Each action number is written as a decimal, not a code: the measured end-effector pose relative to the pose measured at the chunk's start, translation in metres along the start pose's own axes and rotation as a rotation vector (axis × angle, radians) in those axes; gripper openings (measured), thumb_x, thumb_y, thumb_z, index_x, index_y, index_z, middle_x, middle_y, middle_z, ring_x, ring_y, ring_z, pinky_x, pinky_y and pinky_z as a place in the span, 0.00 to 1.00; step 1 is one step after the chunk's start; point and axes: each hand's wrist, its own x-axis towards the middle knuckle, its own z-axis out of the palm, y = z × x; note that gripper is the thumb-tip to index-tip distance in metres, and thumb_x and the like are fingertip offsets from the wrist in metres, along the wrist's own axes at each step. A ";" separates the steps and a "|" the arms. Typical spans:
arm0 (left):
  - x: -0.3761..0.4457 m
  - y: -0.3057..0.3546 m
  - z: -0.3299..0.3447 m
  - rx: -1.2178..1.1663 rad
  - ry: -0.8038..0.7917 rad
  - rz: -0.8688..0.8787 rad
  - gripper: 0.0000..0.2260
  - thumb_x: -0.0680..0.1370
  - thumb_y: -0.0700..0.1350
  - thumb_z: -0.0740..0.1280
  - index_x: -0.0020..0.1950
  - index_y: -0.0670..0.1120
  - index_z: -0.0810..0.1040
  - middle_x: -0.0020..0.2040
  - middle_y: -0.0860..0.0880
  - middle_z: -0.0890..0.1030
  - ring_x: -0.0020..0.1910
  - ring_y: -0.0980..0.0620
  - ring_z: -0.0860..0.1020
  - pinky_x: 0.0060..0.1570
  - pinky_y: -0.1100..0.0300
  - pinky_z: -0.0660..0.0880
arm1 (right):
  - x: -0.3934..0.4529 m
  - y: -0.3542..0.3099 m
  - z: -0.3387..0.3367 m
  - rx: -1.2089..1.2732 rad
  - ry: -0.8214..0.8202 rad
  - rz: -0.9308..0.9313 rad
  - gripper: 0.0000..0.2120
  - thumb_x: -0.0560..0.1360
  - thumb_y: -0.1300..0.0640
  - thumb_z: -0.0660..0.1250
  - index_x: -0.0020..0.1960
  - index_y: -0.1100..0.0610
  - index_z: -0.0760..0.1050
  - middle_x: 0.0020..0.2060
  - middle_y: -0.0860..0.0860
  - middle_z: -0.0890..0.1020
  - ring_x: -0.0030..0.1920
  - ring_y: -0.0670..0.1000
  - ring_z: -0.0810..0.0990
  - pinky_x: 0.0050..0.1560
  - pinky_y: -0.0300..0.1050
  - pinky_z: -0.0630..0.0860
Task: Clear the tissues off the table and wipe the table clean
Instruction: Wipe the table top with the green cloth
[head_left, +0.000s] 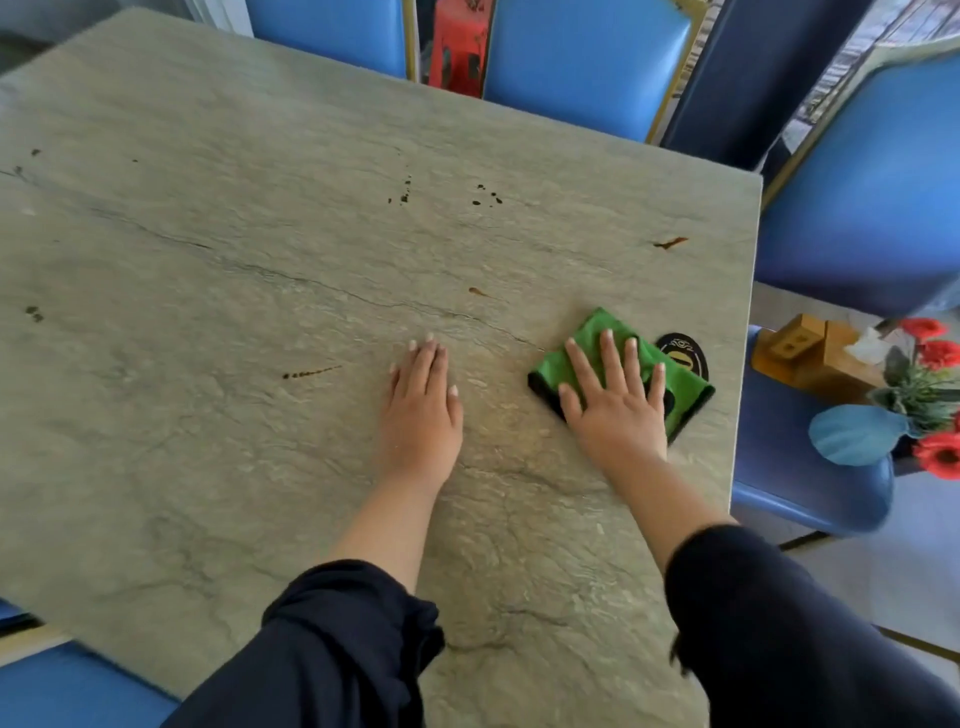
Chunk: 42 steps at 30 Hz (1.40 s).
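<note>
Table (260, 249): grey-green stone-look top, bare of tissues on the visible part; wiping stage judged barely begun, since stains remain over most of it.

Chairs (587, 57): blue, ranged along the far and right sides.

Left hand (423, 410): flat on the top, fingers together, holding nothing. Risk: it sits in the likely wiping path and could be dragged through wet residue.

Right hand (618, 400): fingers spread, palm pressed down on the cloth, not clenched.

Cloth (587, 353): green, dark-edged, folded, near the right edge. Risk: a folded pad under a flat palm may slide out or smear sauce rather than lift it.

Black round disc (688, 356): touching the cloth's far side (purpose unclear); a sweep rightward could push it off the edge.

Stains: dark spots (485, 196), a dotted streak (310, 372), orange smears (671, 242). Dried marks may resist one pass.
</note>
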 end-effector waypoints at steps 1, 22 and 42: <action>0.004 0.008 0.003 0.016 -0.011 -0.003 0.28 0.78 0.51 0.40 0.76 0.44 0.58 0.78 0.48 0.56 0.77 0.49 0.52 0.75 0.53 0.47 | 0.017 -0.006 -0.003 0.023 -0.012 0.049 0.27 0.79 0.39 0.40 0.76 0.40 0.37 0.77 0.50 0.38 0.76 0.54 0.33 0.73 0.60 0.32; 0.026 0.050 0.002 -0.190 -0.014 -0.319 0.22 0.80 0.42 0.58 0.74 0.47 0.63 0.77 0.51 0.58 0.77 0.51 0.52 0.75 0.51 0.47 | 0.062 0.021 -0.020 -0.022 -0.087 -0.343 0.27 0.81 0.41 0.43 0.77 0.43 0.38 0.77 0.51 0.37 0.76 0.57 0.33 0.71 0.61 0.32; 0.162 0.208 0.060 0.205 -0.339 -0.126 0.29 0.75 0.69 0.39 0.74 0.64 0.34 0.76 0.48 0.32 0.73 0.35 0.32 0.69 0.31 0.38 | 0.131 0.147 -0.033 0.717 0.272 0.226 0.26 0.76 0.72 0.53 0.71 0.57 0.65 0.76 0.51 0.57 0.77 0.50 0.51 0.72 0.42 0.57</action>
